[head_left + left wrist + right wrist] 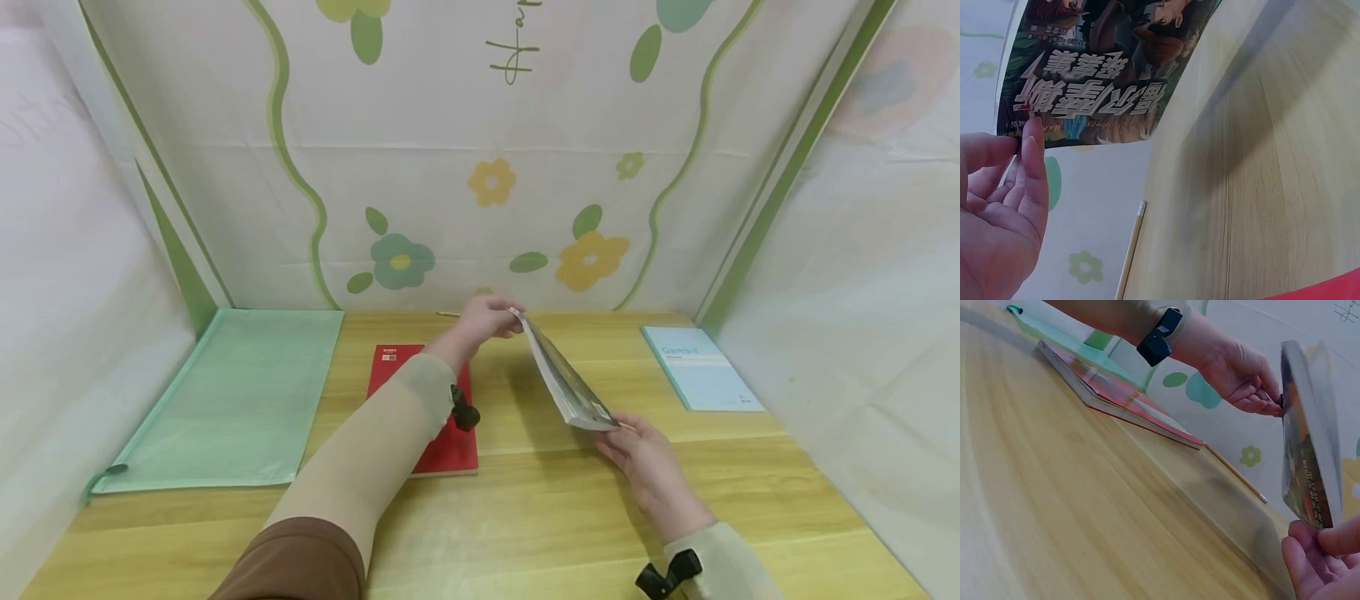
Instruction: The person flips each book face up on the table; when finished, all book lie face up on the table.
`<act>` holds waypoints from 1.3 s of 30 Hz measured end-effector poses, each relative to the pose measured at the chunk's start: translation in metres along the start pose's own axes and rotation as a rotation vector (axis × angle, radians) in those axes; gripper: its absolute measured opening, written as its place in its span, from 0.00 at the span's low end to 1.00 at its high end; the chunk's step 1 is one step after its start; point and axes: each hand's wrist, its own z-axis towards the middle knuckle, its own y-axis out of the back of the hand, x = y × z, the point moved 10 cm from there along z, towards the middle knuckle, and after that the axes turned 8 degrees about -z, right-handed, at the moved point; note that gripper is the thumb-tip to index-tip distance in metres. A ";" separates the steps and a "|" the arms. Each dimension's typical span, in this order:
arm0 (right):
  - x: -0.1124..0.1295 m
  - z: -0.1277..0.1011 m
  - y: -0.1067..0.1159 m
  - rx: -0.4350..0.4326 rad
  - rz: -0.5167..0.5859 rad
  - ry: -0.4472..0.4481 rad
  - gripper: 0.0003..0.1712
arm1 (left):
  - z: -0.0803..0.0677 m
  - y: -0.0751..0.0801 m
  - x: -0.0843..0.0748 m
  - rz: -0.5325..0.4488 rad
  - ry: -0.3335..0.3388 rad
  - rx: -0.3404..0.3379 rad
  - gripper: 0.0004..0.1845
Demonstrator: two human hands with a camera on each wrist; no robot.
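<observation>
- The person held a thin illustrated book (pixel 564 382) off the wooden surface (pixel 525 500), tilted on edge between both hands; the step in hand looked like lifting or turning it over.
- The left hand (pixel 483 321) pinched the far corner with its fingers (pixel 1034 147) (thumb against fingertips), while the right hand (pixel 648 462) gripped the near corner from below.
- Any next move would call for a steady two-corner hold, since the thin book could flex or slip.
- The cover's print showed only in the left wrist view, upside down and partly cut off; the right hand's fingers were largely hidden under the book.
- A red book (pixel 442 417), a green pouch (pixel 232 400), a blue notebook (pixel 701 367) and a pencil (pixel 1235 475) lay apart.
</observation>
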 end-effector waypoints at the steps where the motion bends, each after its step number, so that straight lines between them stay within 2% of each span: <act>1: 0.001 0.000 0.000 -0.006 0.003 0.002 0.20 | 0.000 0.000 0.000 -0.002 0.000 0.002 0.12; 7: 0.003 -0.002 0.000 -0.017 0.039 0.016 0.13 | 0.001 0.000 0.000 -0.009 -0.015 0.006 0.12; 16: -0.001 -0.004 -0.002 -0.023 0.057 -0.004 0.16 | 0.001 -0.001 -0.004 0.005 -0.045 0.005 0.11; 22: -0.002 -0.004 -0.002 -0.030 0.069 -0.003 0.12 | 0.003 -0.002 -0.007 0.029 -0.051 0.003 0.14; 33: -0.004 -0.005 -0.002 -0.035 0.067 -0.011 0.08 | 0.004 0.000 -0.013 0.195 -0.069 -0.032 0.21; 39: -0.004 -0.008 -0.006 -0.025 0.069 -0.014 0.09 | 0.002 -0.003 -0.015 0.214 -0.067 -0.025 0.20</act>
